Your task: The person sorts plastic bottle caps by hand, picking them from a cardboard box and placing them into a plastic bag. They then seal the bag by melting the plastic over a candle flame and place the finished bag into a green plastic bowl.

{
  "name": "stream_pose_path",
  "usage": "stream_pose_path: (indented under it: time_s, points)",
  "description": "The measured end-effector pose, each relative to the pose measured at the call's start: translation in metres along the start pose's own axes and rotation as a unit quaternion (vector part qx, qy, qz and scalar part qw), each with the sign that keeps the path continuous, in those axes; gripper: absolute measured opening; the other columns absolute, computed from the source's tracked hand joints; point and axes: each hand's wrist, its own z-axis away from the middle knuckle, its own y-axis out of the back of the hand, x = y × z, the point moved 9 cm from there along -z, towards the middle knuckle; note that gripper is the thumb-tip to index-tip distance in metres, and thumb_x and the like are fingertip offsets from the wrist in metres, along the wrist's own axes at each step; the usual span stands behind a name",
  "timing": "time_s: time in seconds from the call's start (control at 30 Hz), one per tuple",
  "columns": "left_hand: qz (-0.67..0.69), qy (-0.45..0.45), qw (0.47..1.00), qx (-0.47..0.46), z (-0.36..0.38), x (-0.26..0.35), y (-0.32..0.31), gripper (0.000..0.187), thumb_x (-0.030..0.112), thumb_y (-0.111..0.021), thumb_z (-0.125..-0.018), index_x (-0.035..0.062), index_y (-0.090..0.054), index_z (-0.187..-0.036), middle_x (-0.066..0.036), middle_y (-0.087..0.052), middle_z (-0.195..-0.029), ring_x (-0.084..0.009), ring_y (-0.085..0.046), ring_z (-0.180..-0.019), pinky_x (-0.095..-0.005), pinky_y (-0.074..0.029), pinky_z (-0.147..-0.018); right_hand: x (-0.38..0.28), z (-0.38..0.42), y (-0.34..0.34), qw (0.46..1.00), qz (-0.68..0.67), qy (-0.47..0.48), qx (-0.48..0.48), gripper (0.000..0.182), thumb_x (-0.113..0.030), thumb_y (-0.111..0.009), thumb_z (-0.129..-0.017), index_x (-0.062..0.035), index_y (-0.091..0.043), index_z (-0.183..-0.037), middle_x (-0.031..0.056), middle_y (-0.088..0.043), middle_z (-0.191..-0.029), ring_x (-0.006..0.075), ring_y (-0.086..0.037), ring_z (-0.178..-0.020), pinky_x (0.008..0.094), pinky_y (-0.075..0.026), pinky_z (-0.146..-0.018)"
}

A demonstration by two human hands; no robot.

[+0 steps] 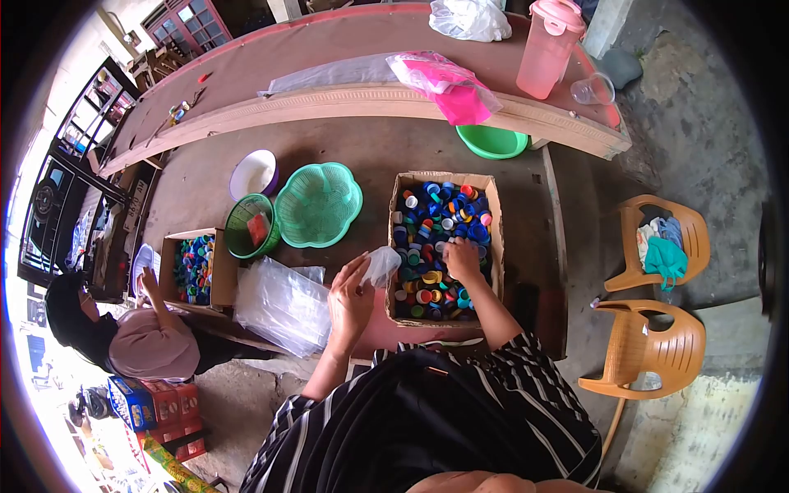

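Note:
A cardboard box (398, 246) full of coloured bottle caps (440, 222) stands on the floor in front of me. My left hand (349, 300) holds a small clear plastic bag (381, 264) at the box's left edge. My right hand (463, 260) reaches into the box with its fingers closed over the caps; whether it grips any is hidden. A stack of clear plastic bags (283, 304) lies to the left of my left hand.
A light green basket (318, 205), a dark green basket (249, 226) and a white bowl (253, 174) sit at left. A seated person (144, 341) works at another cap box (196, 269). A long table (345, 99) carries a pink jug (548, 48). Two plastic chairs (657, 345) stand at right.

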Motion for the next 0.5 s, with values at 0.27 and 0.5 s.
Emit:
stream_pose_path:
  time_s: [0.27, 0.5]
  points:
    - [-0.029, -0.041, 0.999, -0.008, 0.002, 0.005, -0.001, 0.049, -0.005, -0.056, -0.073, -0.0028, -0.063, -0.121, -0.014, -0.062, -0.128, -0.0320, -0.060, -0.115, -0.0391, -0.047, -0.099, -0.009, 0.020, 0.049, 0.897, -0.442, 0.005, -0.023, 0.013, -0.012, -0.067, -0.092, -0.0026, -0.058, -0.094, 0.0099, -0.069, -0.101, 0.0180, -0.066, -0.089, 0.0301, -0.051, -0.078]
    - [-0.022, -0.066, 0.998, -0.012, 0.003, 0.017, -0.004, 0.053, -0.005, -0.056, -0.071, -0.0029, -0.060, -0.125, -0.016, -0.059, -0.130, -0.0340, -0.059, -0.116, -0.0387, -0.047, -0.098, -0.163, 0.067, 0.155, 0.865, -0.425, 0.240, 0.111, 0.015, 0.000, -0.065, -0.087, -0.0042, -0.058, -0.099, 0.0134, -0.062, -0.117, 0.0317, -0.059, -0.108, 0.0379, -0.047, -0.093]
